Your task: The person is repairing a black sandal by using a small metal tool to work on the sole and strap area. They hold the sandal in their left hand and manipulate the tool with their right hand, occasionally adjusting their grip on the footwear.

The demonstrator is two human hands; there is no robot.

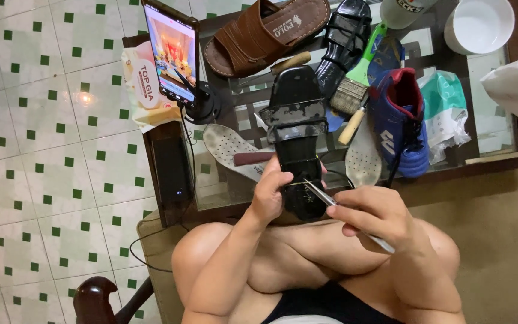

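Seated person's left hand (269,191) grips 1 black sandal (298,138) over the knees, before a glass table (499,135). Right hand (376,217) pinches a thin metal tool (322,195) against its heel, apparently mid-repair; steady pressure seems needed.

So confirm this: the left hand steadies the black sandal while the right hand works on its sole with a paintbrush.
Not quite. In the head view the right hand holds a thin metal tool, not a paintbrush; the green-handled paintbrush lies on the glass table. The left hand does steady the black sandal.
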